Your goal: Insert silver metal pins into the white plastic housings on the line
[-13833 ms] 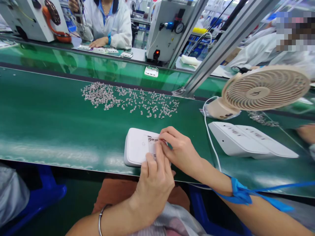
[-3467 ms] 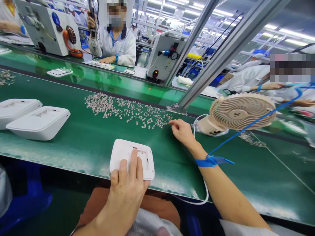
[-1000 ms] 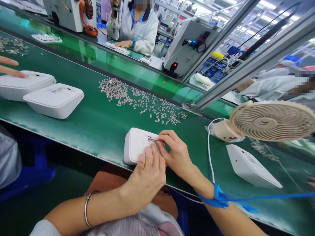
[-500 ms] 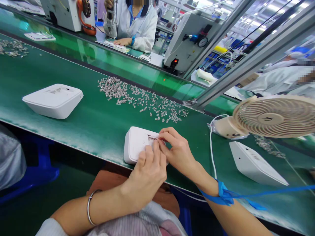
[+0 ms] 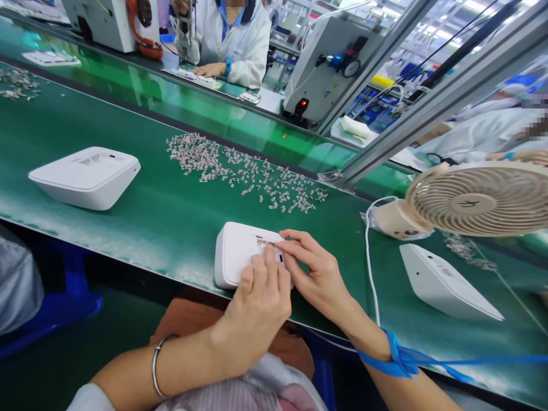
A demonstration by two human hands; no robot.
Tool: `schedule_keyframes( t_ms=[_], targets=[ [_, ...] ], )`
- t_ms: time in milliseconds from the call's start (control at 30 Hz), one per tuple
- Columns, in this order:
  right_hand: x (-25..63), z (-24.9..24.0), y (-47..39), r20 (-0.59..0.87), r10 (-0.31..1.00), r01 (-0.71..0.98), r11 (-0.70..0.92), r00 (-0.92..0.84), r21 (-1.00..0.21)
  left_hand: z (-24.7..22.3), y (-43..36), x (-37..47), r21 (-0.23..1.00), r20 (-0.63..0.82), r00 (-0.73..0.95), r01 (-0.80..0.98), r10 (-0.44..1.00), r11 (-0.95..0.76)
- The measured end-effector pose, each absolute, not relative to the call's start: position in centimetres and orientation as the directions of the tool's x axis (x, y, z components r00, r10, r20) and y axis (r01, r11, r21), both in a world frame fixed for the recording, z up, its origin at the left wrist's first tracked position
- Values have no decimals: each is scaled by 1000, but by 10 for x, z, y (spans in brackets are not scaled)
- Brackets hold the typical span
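White box laid on green table, centre of frame; its recess is partly covered by fingers. Left hand: fingers bent, tips set at the recess; thumb hidden, grip cannot be told. Right hand: fingertips held at the recess; whether anything is pinched cannot be told. Metal pieces are strewn above centre. Second box is seen at left; third box, lower right, is separated from the right hand by a cord. Fan is placed at right edge.
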State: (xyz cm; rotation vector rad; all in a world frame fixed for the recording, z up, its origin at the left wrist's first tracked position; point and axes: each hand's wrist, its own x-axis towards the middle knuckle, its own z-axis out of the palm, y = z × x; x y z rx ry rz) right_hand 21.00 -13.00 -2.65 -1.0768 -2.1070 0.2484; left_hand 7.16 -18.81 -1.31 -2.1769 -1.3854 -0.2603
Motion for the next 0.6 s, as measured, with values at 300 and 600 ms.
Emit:
schedule_keyframes(
  t_ms=[300, 600],
  targets=[
    [213, -29, -135, 522, 723, 688, 655, -452, -311, -12, -188, 73, -331, 447, 452, 885, 772, -327],
    [213, -12, -122, 402, 746, 608, 666, -530, -433, -14, -191, 75, -331, 444, 446, 888, 777, -320]
  ],
)
